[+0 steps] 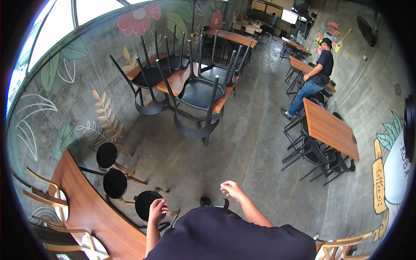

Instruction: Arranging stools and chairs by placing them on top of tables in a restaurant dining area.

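Note:
My left hand [158,209] hovers over the edge of a round black stool seat [146,203], its fingers loosely bent and a little apart, with nothing in them. Whether it touches the seat I cannot tell. Out in front of my body, my right hand [232,190] is raised above the concrete floor [264,190], fingers curled together and no object showing in them. Two more black stools [115,183] with bent wooden legs stand in a row beside the left one. Ahead, black chairs [201,93] rest upside down on a wooden table [175,82].
A long wooden counter [93,195] curves along my left, with light wooden chairs [60,203] behind it. On the right, a wooden table [331,130] has black chairs [314,151] tucked around it. Another person [318,69] stands by the tables farther along the right wall.

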`<state>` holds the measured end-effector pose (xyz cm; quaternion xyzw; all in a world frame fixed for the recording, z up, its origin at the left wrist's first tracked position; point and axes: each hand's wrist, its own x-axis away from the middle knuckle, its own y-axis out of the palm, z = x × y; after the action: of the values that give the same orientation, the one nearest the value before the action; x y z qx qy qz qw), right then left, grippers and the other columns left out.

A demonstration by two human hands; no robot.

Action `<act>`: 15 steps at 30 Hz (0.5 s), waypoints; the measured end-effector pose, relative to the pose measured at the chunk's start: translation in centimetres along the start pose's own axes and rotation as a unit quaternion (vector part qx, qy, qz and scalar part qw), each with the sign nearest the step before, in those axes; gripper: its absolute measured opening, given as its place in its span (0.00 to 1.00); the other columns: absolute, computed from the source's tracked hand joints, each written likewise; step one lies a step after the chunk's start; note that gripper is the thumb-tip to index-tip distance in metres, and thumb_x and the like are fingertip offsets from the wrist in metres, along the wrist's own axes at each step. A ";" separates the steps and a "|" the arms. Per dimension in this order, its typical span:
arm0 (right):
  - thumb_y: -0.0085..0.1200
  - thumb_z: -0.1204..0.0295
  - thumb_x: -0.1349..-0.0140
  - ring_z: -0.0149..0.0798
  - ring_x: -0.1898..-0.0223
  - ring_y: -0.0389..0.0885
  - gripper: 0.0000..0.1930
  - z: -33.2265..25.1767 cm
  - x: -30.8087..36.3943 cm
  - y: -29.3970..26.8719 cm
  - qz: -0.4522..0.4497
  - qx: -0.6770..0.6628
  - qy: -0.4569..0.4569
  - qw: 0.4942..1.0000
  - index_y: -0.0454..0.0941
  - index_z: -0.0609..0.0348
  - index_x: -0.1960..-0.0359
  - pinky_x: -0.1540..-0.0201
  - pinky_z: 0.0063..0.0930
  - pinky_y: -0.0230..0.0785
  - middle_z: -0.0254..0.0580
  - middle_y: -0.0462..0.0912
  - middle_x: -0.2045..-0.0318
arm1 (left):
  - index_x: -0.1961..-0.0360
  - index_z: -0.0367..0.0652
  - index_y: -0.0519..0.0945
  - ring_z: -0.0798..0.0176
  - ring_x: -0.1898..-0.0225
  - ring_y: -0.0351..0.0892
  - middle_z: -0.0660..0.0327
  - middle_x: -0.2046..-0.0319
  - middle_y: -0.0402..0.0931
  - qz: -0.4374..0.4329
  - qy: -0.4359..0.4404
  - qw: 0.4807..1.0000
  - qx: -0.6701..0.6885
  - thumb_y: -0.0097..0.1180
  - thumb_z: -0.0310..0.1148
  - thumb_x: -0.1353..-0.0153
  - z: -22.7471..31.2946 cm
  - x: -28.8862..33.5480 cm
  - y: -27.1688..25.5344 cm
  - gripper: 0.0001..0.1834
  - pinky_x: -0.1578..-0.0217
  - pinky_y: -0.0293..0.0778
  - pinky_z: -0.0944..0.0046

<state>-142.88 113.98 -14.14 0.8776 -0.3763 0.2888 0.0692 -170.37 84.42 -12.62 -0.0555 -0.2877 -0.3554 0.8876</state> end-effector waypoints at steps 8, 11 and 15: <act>0.56 0.64 0.39 0.28 0.68 0.78 0.10 -13.8 -13.1 1.2 -0.085 0.014 -0.037 0.996 0.75 0.55 0.62 0.69 0.23 0.70 0.35 0.81 0.68 | 0.55 0.42 0.77 0.73 0.75 0.74 0.64 0.68 0.78 0.116 0.043 0.987 0.105 0.54 0.39 0.36 5.6 -6.2 1.6 0.13 0.74 0.72 0.74; 0.56 0.64 0.39 0.29 0.68 0.79 0.10 -17.0 -16.7 5.1 -0.140 0.002 0.005 0.990 0.75 0.56 0.62 0.69 0.24 0.71 0.36 0.80 0.68 | 0.55 0.42 0.77 0.73 0.72 0.73 0.65 0.68 0.77 0.155 0.027 0.980 0.123 0.54 0.38 0.36 5.2 -7.7 0.0 0.13 0.73 0.71 0.72; 0.56 0.65 0.39 0.31 0.66 0.79 0.10 -19.3 -21.1 11.4 -0.199 0.036 0.036 0.979 0.75 0.56 0.60 0.66 0.26 0.71 0.36 0.80 0.67 | 0.57 0.42 0.78 0.73 0.72 0.73 0.65 0.68 0.77 0.229 0.012 0.956 0.185 0.52 0.36 0.35 5.9 -10.6 -3.1 0.11 0.71 0.72 0.72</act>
<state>-171.24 125.54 -11.10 0.9259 -0.1808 0.3139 0.1067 -181.39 90.26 -13.96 0.0494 -0.3177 -0.0843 0.9432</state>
